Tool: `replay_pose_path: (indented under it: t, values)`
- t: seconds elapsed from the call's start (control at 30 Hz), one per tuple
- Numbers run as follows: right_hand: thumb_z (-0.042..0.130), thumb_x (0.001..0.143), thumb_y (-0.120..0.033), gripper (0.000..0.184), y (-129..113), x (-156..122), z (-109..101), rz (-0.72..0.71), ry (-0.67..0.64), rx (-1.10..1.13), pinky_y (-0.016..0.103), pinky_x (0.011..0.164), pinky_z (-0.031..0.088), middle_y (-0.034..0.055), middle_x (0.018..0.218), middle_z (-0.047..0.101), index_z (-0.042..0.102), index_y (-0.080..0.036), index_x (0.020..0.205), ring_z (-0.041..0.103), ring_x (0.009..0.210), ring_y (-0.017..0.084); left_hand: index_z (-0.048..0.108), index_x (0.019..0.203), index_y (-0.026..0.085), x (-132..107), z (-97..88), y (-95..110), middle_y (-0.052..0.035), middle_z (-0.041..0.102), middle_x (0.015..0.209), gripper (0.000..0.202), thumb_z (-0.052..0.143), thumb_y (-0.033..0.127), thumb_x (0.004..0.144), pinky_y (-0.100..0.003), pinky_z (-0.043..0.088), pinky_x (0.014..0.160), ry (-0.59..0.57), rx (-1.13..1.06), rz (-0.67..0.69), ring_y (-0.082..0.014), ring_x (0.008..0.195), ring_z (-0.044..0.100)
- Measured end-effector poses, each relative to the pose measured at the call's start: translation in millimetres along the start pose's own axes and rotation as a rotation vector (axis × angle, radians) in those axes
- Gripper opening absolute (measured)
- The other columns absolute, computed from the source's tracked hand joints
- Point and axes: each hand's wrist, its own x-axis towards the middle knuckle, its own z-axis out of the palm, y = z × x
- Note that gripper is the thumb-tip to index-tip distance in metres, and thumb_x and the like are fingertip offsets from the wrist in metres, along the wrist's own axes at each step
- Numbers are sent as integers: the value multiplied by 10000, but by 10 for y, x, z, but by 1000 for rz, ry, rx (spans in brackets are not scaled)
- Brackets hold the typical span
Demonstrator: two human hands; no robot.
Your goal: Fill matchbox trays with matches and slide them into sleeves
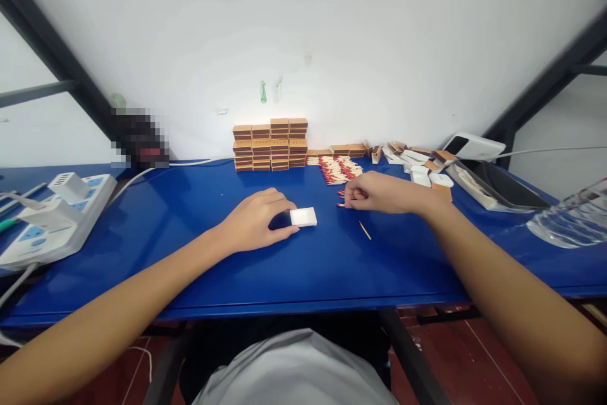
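My left hand (258, 218) grips a small white matchbox tray (304, 217) at its left end, thumb in front and fingers behind; the tray rests on the blue table. To the right, my right hand (363, 191) has its fingers pinched together over a few red-tipped matches (340, 204), whose heads poke out on its left side. The fingers hide how many it holds. One single match (365, 230) lies on the table in front of that hand. Behind it is a pile of red-headed matches (337, 170).
Stacked matchboxes (270, 146) stand against the wall, left of the match pile. Loose box sleeves and trays (420, 162) are heaped at the back right, near a white device (474, 146) and a clear plastic object (569, 215). A power strip (90, 203) with cables lies on the left.
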Motion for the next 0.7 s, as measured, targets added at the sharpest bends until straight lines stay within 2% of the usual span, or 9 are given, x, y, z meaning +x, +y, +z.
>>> replay_pose_path:
  t: [0.17,0.33,0.47,0.6,0.7]
  values:
    - [649,963,-453,275,-361,6,143,-148,132,81,288,611,336,-24,676,541,739,-197,920,469,606,143,723,1172,164,2,40,40,-80,769,1063,248,724,352,1010,-403,555,883,62,89,56,-259,976,691]
    - [651,984,-301,147,-657,58,376,-265,203,22,281,642,323,-10,726,590,713,-186,918,497,672,143,720,1148,138,10,64,79,-94,763,1056,251,702,350,1016,-408,560,864,86,165,101,-265,967,689]
    - [649,968,-189,71,-703,84,482,-254,195,-66,281,676,328,7,783,632,709,-179,931,509,692,144,715,1121,154,12,67,99,-97,769,1075,190,678,308,1016,-408,561,861,100,192,115,-264,987,698]
    - [649,988,-223,94,-719,85,510,-252,210,-114,288,681,330,30,831,667,722,-179,947,534,704,153,716,1124,163,9,70,106,-98,768,1057,186,671,301,1007,-409,570,858,101,168,105,-264,977,705]
    - [646,996,-267,127,-693,45,422,-290,200,-106,290,678,337,44,876,702,734,-185,956,561,729,159,718,1133,167,5,69,92,-88,772,1047,204,698,319,998,-404,579,867,102,117,85,-256,962,706]
